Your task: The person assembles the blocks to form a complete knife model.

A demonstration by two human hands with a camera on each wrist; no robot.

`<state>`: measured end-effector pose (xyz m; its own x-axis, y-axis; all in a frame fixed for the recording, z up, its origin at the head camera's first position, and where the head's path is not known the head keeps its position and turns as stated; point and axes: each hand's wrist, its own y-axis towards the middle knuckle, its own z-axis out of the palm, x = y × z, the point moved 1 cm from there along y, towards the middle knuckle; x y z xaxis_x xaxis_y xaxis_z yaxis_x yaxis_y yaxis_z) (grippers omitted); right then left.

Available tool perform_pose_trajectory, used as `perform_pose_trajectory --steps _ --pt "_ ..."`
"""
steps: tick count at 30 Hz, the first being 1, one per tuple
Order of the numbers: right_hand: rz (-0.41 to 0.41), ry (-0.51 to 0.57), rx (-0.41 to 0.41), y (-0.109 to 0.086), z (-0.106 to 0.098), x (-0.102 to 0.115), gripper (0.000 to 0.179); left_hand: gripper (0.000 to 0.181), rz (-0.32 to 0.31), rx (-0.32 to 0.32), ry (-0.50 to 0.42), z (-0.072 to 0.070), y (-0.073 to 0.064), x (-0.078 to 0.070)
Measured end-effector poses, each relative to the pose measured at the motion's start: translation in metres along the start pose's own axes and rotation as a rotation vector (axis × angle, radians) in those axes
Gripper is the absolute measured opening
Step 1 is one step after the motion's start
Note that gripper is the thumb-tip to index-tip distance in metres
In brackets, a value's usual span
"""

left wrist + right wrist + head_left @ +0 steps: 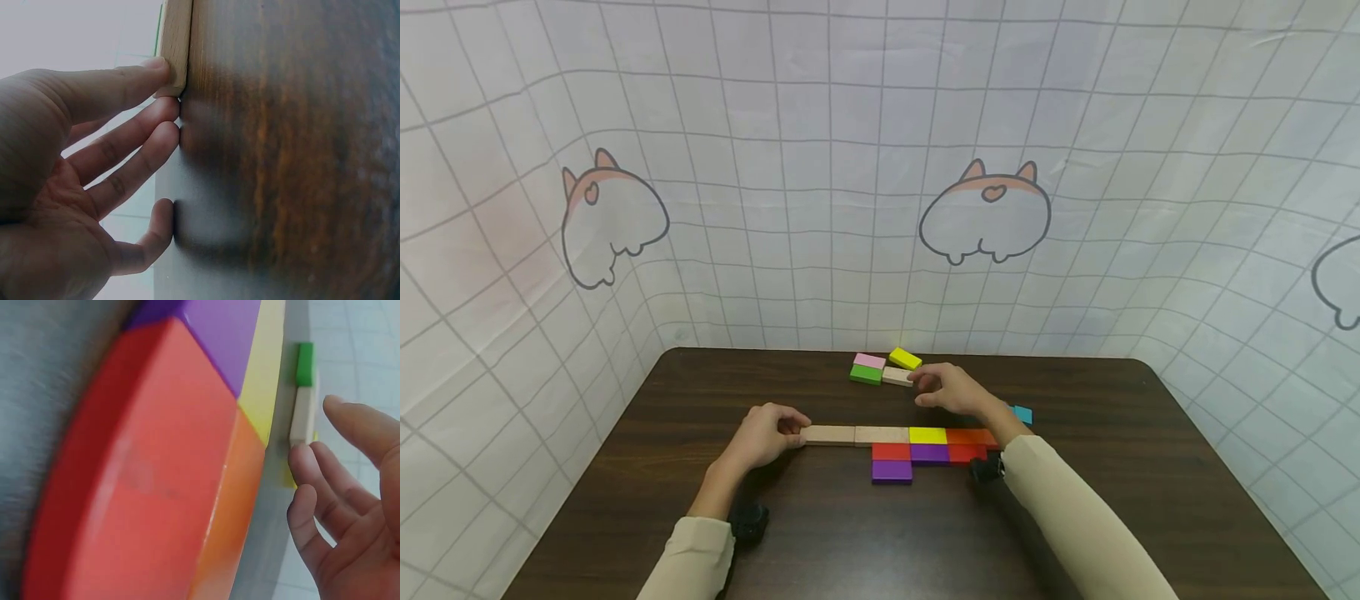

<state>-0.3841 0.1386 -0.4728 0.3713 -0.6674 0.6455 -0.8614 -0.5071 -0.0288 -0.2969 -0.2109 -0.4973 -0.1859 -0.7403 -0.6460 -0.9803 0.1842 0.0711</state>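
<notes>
My left hand (pixel 763 435) pinches the left end of a plain wooden block (pixel 829 435), thumb on its near side; the other fingertips rest at the tabletop in the left wrist view. That block ends a row with another plain block (pixel 882 434), a yellow block (pixel 928 435) and orange pieces (pixel 964 436). Farther back, my right hand (pixel 951 389) reaches over the row, fingers loosely bent, fingertips right at the end of a pale wooden block (pixel 897 377). In the right wrist view, thumb and fingers stand apart beside that pale block (pixel 302 415).
Against the row's near side lie a red block (pixel 891 451), a purple one (pixel 930 454) and another red one (pixel 967 453). A purple block (pixel 891 472) sits nearer. Pink (pixel 870 361), green (pixel 866 374) and yellow (pixel 906 358) blocks cluster at the back. A blue piece (pixel 1022 414) shows behind the right wrist.
</notes>
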Motion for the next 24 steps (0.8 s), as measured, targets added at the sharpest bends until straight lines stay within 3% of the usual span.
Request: perform_pose_trajectory --steps 12,17,24 --pt "0.064 0.082 0.009 0.026 0.002 -0.01 0.045 0.017 -0.002 0.005 0.001 -0.001 -0.002 -0.004" --pt "0.085 0.047 -0.006 0.035 0.006 -0.012 0.047 0.017 -0.005 0.001 0.006 -0.001 -0.001 -0.004" --pt "0.149 0.0 -0.063 0.044 0.009 -0.01 0.033 0.017 0.007 -0.006 0.012 0.0 0.0 -0.002"
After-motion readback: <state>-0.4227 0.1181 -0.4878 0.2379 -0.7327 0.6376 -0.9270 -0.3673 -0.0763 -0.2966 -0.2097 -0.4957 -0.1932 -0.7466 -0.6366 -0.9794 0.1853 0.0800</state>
